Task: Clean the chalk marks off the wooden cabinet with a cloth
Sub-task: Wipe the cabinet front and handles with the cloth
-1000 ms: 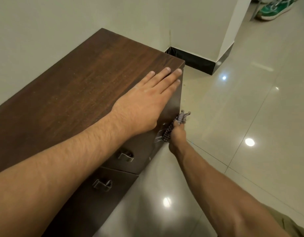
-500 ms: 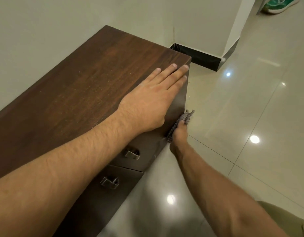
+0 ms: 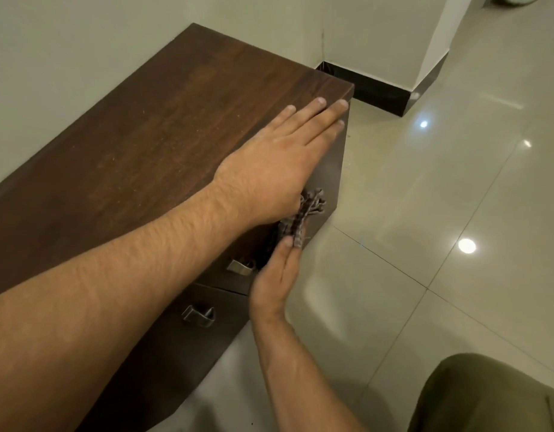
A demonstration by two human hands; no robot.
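A low dark wooden cabinet (image 3: 163, 120) stands against the wall, its front face turned toward the tiled floor. My left hand (image 3: 278, 160) lies flat, palm down with fingers together, on the cabinet top near its right front corner. My right hand (image 3: 275, 282) presses a crumpled checked cloth (image 3: 303, 213) against the cabinet's front face, just below the left hand. The cloth sticks out past the fingertips. No chalk marks show on the visible wood; part of the front face is hidden by both hands.
Two metal handles (image 3: 239, 266) (image 3: 199, 314) sit on the cabinet front, left of my right hand. Glossy tiled floor (image 3: 441, 229) spreads to the right. A white pillar with black skirting (image 3: 391, 95) stands behind the cabinet's end. My knee in olive trousers (image 3: 487, 397) is at bottom right.
My right hand has slid the cloth upward along the front face, closer under the left hand, and the palm has flattened. The left hand stays flat on top. The view has shifted slightly.
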